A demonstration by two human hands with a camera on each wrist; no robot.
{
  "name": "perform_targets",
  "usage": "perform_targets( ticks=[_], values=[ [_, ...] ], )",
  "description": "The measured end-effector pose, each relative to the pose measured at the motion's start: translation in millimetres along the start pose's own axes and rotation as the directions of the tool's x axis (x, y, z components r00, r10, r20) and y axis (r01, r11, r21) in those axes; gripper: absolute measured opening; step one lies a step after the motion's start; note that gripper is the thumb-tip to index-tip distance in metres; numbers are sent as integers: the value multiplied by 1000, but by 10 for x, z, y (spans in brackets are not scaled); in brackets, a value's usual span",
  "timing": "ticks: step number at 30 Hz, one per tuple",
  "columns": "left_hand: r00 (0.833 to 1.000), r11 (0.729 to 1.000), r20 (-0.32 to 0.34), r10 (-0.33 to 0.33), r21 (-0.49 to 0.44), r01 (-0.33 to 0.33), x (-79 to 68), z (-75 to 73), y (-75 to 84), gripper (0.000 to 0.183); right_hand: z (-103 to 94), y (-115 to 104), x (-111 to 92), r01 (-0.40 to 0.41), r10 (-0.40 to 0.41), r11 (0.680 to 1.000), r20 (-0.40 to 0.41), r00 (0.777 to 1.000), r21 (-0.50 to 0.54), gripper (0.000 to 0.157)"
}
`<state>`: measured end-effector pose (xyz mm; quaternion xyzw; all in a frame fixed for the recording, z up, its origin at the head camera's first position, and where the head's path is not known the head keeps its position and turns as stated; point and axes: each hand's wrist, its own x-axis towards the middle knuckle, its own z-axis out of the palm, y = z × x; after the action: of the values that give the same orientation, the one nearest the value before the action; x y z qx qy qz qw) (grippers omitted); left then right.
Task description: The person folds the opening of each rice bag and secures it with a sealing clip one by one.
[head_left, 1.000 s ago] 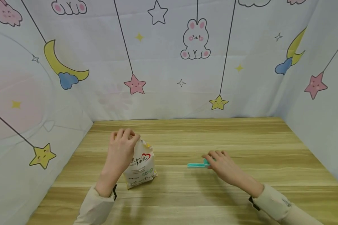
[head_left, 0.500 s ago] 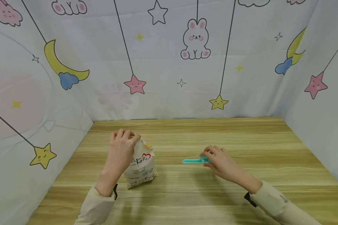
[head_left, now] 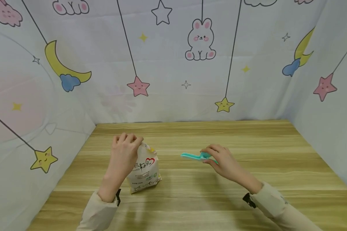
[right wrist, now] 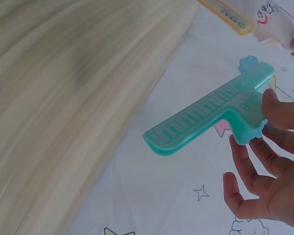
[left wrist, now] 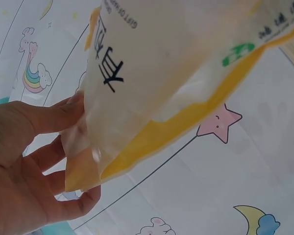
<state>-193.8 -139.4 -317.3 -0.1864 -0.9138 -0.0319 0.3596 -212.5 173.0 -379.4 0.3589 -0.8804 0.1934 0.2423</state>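
My left hand [head_left: 125,154] pinches the top edge of a white printed bag [head_left: 146,170] with yellow trim, which stands on the table at left. In the left wrist view, the thumb and fingers hold the folded corner of the bag [left wrist: 132,93]. A turquoise sealing clip [right wrist: 210,110] with a long flat bar is in my right hand [head_left: 221,160], gripped by its handle between thumb and fingers. The clip's bar points left, toward the bag, and the clip is held above the table. In the right wrist view its jaws look closed together.
The wood-grain table [head_left: 248,138] spreads under both hands. A white cloth backdrop [head_left: 167,64] with cartoon stars, moons and rabbits rises behind it and along both sides.
My right hand has moved left and slightly away from me with the clip, whose bar now tilts up at its left end. The left hand and the bag stay put.
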Motion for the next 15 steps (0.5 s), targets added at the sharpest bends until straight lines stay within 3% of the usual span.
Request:
perform_targets(
  ticks=[7,15],
  values=[
    [1000,1000,-15,-26,2,26,-17,-21,25,26,8,-34,178,14,-6,995,-83,997,94,30],
    [999,998,2,-32,45,32,-36,-24,42,28,21,-93,329,25,-12,996,-148,989,86,32]
  ],
)
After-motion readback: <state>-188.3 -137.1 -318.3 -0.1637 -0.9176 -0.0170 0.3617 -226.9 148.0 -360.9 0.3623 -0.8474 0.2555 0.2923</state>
